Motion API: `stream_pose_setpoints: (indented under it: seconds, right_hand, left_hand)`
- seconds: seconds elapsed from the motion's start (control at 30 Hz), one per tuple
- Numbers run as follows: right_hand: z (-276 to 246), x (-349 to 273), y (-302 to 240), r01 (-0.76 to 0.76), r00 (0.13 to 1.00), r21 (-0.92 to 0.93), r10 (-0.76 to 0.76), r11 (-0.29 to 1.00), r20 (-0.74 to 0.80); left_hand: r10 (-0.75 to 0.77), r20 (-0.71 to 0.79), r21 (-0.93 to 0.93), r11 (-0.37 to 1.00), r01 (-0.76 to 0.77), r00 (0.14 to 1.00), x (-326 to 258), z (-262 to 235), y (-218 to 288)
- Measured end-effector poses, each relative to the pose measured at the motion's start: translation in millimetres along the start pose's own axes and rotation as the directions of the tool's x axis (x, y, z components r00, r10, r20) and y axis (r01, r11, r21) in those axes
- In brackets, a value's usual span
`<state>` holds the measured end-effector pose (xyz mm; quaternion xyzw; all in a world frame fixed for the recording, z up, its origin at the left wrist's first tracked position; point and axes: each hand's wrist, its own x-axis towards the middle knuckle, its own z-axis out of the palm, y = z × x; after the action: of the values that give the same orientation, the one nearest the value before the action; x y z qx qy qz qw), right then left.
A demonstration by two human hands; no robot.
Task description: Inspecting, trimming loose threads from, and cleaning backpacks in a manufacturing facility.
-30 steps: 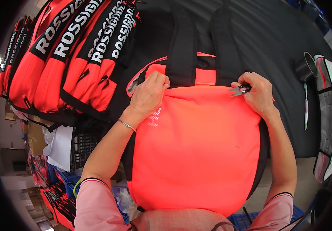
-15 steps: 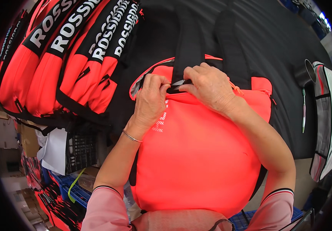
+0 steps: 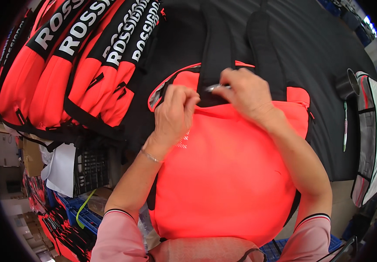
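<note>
Snips (image 3: pixel 213 87) are being held in the right hand (image 3: pixel 248 94), left hand (image 3: pixel 176 111) grip unclear, over a likely soft backpack (image 3: pixel 228 174) best lifted by straps (image 3: pixel 267 52).

A backpack (image 3: pixel 228 179) lies mid-frame, its shoulder straps (image 3: pixel 217 39) reaching up across the tabletop (image 3: pixel 319 43). Along its upper edge are the left hand (image 3: pixel 175 111) and, nearer centre, the right hand (image 3: pixel 247 94), thread snips (image 3: pixel 211 88) in its fingers. Other backpacks (image 3: pixel 51 85) fill the upper left. Far right, a toothbrush (image 3: pixel 345 126) lies below a cup (image 3: pixel 348 85), left of a long fabric panel (image 3: pixel 367 139).
</note>
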<state>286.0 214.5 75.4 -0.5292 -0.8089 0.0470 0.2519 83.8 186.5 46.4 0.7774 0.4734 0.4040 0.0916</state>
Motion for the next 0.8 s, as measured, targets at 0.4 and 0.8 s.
stream_pose_setpoints:
  seconds: [0.4, 0.8]
  right_hand:
    - [-53.7, -72.6, 49.1, -0.118, 0.984, 0.345, 0.062, 0.931, 0.17]
    - [-38.0, -93.7, 45.2, 0.264, 0.952, 0.267, -0.294, 0.927, 0.08]
  left_hand:
    - [0.458, 0.365, -0.793, 0.61, 0.013, 0.81, -58.8, -19.1, 93.6]
    - [0.033, 0.314, 0.009, 0.999, -0.038, 0.949, 34.9, 12.4, 34.3]
